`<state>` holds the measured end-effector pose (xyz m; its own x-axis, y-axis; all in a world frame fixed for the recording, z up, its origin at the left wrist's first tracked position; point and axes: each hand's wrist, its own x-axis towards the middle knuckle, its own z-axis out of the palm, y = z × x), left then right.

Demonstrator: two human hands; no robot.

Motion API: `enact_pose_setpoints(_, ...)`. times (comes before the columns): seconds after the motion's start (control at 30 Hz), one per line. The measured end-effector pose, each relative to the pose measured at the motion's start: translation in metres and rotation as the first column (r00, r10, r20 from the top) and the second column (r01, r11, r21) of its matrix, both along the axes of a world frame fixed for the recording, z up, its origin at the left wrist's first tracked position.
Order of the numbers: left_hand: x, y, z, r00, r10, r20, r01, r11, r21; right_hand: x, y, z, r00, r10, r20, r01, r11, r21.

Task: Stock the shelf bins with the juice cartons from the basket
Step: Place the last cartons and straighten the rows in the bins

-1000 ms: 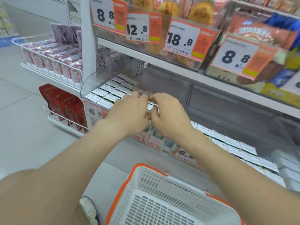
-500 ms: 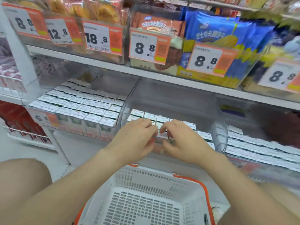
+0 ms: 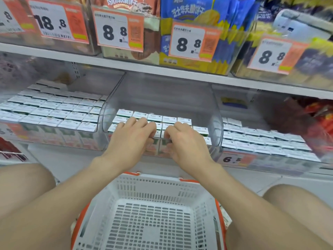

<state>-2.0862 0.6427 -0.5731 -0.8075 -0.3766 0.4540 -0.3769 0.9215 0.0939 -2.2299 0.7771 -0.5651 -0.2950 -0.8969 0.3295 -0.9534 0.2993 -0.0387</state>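
Now both hands work in the middle bin (image 3: 215, 112), having shifted there from the fuller left bin (image 3: 100, 141) a second ago. The left hand (image 3: 129, 141) and right hand (image 3: 187, 143) sit side by side, fingers curled over the front-row juice cartons (image 3: 155, 118) — whether they pinch a carton or only press the row square cannot be told. The basket (image 3: 155, 184) below shows a bare floor, no cartons visible. Judgement: stocking is near its end; the bin's rear half remains unfilled — only straightening is left.
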Motion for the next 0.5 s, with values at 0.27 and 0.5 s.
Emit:
enact_pose_setpoints(0.27, -0.008, -0.002, 0.004, 0.992, 0.104, -0.068, -0.103, 0.994, 0.024, -0.007, -0.007, 0.007, 1.0, -0.004, -0.015, 0.003, 0.997, -0.073)
enact_pose_setpoints(0.5, -0.023, -0.013, -0.001, 0.989, 0.137, -0.049, -0.134, 0.989, 0.061, -0.016, -0.025, 0.002, 0.996, -0.022, -0.087, 0.024, 0.999, 0.026)
